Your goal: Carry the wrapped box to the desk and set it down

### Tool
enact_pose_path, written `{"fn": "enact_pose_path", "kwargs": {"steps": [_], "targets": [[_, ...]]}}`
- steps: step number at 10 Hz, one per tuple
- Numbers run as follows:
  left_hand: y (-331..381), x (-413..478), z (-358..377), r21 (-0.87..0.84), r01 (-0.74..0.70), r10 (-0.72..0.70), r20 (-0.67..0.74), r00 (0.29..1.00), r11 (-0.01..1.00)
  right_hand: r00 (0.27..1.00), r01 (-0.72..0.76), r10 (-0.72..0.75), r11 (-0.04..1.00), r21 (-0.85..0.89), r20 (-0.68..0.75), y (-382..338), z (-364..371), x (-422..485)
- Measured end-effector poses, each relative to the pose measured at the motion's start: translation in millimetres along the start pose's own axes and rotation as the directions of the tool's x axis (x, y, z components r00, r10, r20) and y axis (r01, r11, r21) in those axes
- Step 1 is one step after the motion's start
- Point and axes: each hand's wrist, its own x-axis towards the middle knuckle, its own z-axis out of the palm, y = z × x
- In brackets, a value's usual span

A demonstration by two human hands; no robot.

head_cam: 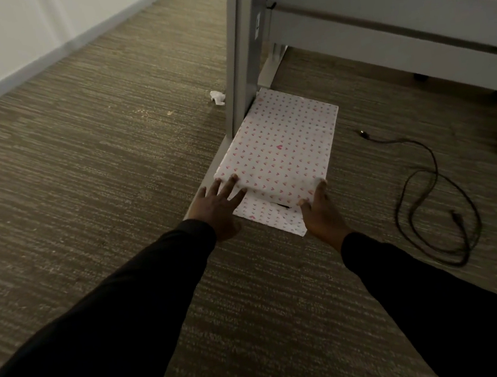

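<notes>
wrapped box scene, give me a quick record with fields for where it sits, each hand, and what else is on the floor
box: flat rectangular box in white paper with pink hearts, on the brown carpet, far end beside the grey metal desk leg
left hand: left hand open, fingers spread at the box's near left corner, no grip closed
right hand: right hand open, at the near right corner, fingertips on the edge
box state: not lifted
wrapping: near end flap partly loose
other: black cable looped right of box; crumpled white paper scrap left of the leg
</notes>
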Motion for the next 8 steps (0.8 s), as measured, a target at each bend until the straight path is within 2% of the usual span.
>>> {"fn": "enact_pose_path", "kwargs": {"steps": [2,4,5,8], "targets": [[9,-11,-3,-0.077,0.039,-0.038,0.008,0.999,0.996,0.996,-0.044,0.047,0.998,-0.044,0.078,1,-7,2],[6,-39,15,-0.138,0.061,-0.062,-0.003,0.998,0.989,1.000,-0.015,0.011,0.991,-0.131,-0.029,5,-6,-20],[7,-60,24,-0.137,0.060,-0.059,0.012,0.998,0.989,1.000,0.017,-0.020,0.969,-0.248,-0.010,5,4,-40],[18,-134,50,-0.242,0.065,-0.042,0.101,0.994,0.968,0.982,0.128,-0.073,0.936,-0.329,0.174,3,45,-100]]}}
